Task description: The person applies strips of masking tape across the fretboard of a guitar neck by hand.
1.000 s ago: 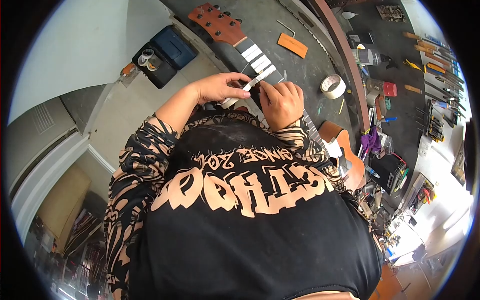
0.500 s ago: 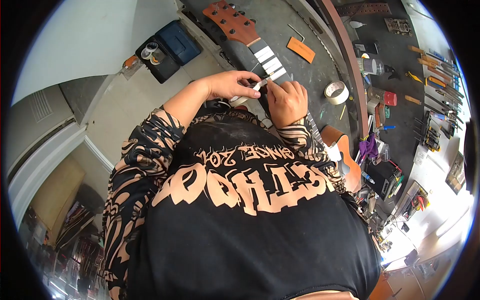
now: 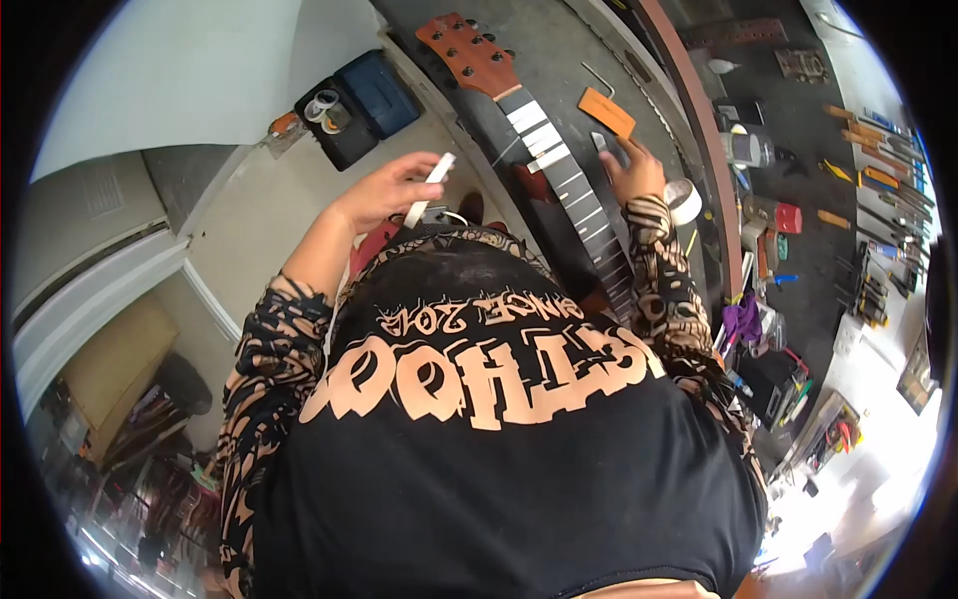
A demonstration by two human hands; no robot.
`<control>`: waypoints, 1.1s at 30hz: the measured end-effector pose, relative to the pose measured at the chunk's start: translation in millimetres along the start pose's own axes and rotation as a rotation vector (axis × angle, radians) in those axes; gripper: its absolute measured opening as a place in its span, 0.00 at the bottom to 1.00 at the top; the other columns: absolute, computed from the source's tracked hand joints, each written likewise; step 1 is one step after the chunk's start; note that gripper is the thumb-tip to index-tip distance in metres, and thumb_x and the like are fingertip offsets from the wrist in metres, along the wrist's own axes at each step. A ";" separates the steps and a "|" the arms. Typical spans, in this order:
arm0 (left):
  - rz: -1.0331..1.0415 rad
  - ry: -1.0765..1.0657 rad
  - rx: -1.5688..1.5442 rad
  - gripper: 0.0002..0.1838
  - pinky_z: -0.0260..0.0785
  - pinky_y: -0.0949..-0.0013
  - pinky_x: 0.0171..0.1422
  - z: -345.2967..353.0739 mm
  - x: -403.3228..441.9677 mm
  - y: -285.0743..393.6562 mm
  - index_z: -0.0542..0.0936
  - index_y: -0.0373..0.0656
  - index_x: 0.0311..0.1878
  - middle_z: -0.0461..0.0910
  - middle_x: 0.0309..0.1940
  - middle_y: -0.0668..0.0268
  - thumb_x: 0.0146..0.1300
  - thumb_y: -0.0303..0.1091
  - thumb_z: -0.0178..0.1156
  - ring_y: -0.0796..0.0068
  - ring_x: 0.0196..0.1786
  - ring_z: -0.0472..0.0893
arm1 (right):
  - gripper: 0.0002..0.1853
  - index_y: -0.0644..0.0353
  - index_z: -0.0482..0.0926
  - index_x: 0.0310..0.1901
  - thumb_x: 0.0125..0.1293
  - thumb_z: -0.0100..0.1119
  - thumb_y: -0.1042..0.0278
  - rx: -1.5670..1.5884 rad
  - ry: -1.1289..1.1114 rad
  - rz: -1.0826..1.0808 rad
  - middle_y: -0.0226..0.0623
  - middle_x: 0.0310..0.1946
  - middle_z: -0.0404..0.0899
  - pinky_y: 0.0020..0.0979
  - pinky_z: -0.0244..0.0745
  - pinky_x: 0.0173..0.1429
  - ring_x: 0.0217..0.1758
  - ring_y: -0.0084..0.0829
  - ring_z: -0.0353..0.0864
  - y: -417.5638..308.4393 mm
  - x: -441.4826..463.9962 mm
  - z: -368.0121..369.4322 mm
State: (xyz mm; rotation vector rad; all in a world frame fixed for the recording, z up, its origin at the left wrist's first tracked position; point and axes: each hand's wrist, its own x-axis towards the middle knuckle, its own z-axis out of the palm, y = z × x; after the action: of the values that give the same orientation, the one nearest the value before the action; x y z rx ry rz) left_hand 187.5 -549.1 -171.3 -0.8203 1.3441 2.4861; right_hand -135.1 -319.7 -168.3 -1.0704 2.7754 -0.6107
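Note:
My left hand [image 3: 384,195] is closed round a roll of masking tape [image 3: 429,192], held edge-on left of the guitar neck. My right hand [image 3: 636,172] is low over the bench, thumb and fingers apart. A small grey blade-like piece [image 3: 599,142] lies at its thumb tip; whether they touch is unclear. Between my hands runs the guitar's dark fretboard [image 3: 574,190], with white tape strips [image 3: 534,130] across its upper frets. Its brown headstock [image 3: 466,55] with black tuners points away from me.
Close to my right hand are an orange rectangular block [image 3: 606,112], an L-shaped hex key [image 3: 599,76] and another tape roll [image 3: 683,202]. Chisels and files [image 3: 878,160] line the right side. A blue toolbox [image 3: 374,95] stands open on the floor.
Both hands have moved off the fretboard. The left went left with the tape roll, the right went right to the bench. The grey piece now shows beside the orange block.

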 end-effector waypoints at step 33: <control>0.611 0.977 -0.501 0.29 0.72 0.66 0.42 126.9 -309.3 -334.2 0.72 0.52 0.62 0.72 0.44 0.67 0.60 0.46 0.69 0.74 0.46 0.74 | 0.29 0.59 0.73 0.61 0.63 0.62 0.52 -0.083 -0.167 -0.868 0.53 0.52 0.79 0.45 0.76 0.50 0.51 0.49 0.80 -251.8 -207.2 61.5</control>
State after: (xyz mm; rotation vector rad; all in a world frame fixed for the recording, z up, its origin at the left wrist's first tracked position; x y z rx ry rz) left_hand 535.4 -229.1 -181.2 -2.2466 1.3220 3.0818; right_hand 190.6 -371.6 -132.4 -2.2285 2.1064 -0.4280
